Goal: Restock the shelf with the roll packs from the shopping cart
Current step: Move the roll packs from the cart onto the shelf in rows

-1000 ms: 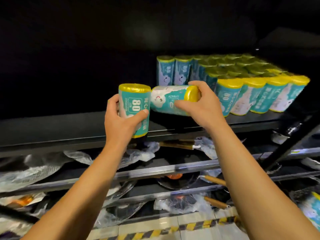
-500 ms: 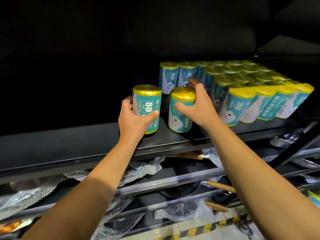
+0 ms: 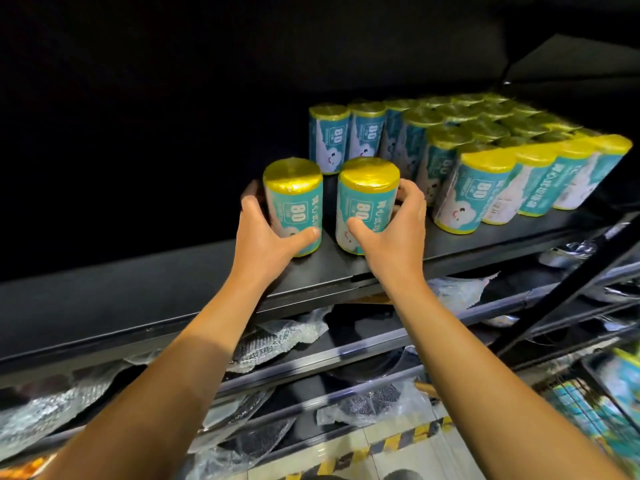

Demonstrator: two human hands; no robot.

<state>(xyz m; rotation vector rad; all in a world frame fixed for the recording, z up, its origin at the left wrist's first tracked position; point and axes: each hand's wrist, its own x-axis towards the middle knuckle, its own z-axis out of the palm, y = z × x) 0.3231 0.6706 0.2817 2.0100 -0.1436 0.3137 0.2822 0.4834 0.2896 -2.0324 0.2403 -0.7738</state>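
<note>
Two teal roll packs with yellow tops stand upright side by side on the black shelf. My left hand wraps the left roll pack low down, thumb across its front. My right hand cups the right roll pack from its right side. Behind and to the right, several rows of stocked roll packs fill the shelf. At the far lower right, teal packs in the shopping cart show as a blur.
The shelf's left half is bare and dark. Lower shelves hold pans wrapped in bubble wrap. A black diagonal bar crosses at right. Yellow-black floor tape runs along the floor below.
The right pack went from lying sideways in my right hand to standing upright on the shelf. Both hands slid lower on the packs, which now stand side by side near the shelf's front.
</note>
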